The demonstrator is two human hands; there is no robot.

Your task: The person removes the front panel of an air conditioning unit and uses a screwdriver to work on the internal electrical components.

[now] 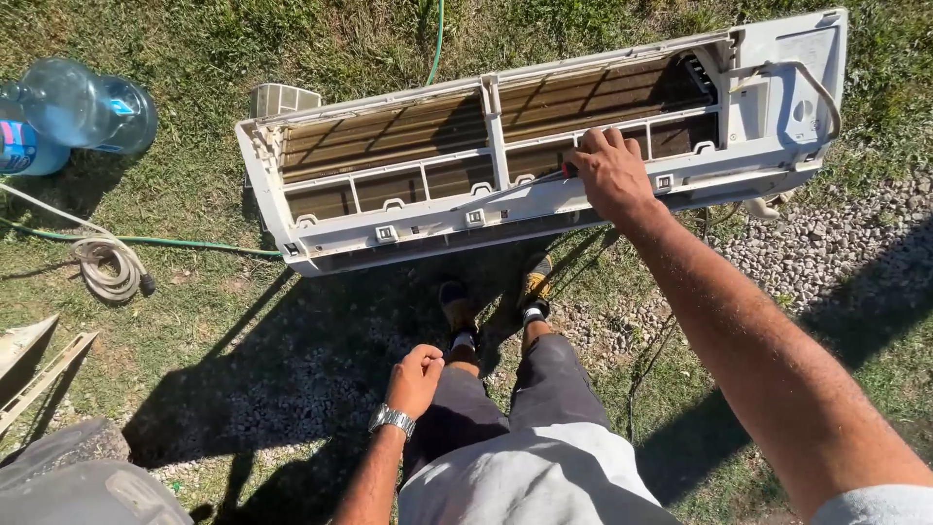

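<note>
We are standing over a white air-conditioner indoor unit (pixel 505 185) that is lying on the grass (pixel 243 292), its long axis running left to right across the scene and tilting slightly, the right end sitting farther off than the left; its open face is pointing up toward us. The front cover is already off, so the brownish coil fins are showing behind the white frame bars, while the frame itself is still in place over them. Our right hand (pixel 610 173) is closing around what seems to be a slim screwdriver (pixel 525 183), though the tool is too thin to be sure, its tip lying leftward along the near rail. Our left hand (pixel 416 377) is hanging curled into a loose fist, holding nothing, above the gravel near our knees. A blue water jug (pixel 73 112) is lying far left, beside a coiled hose (pixel 107 262)
</note>
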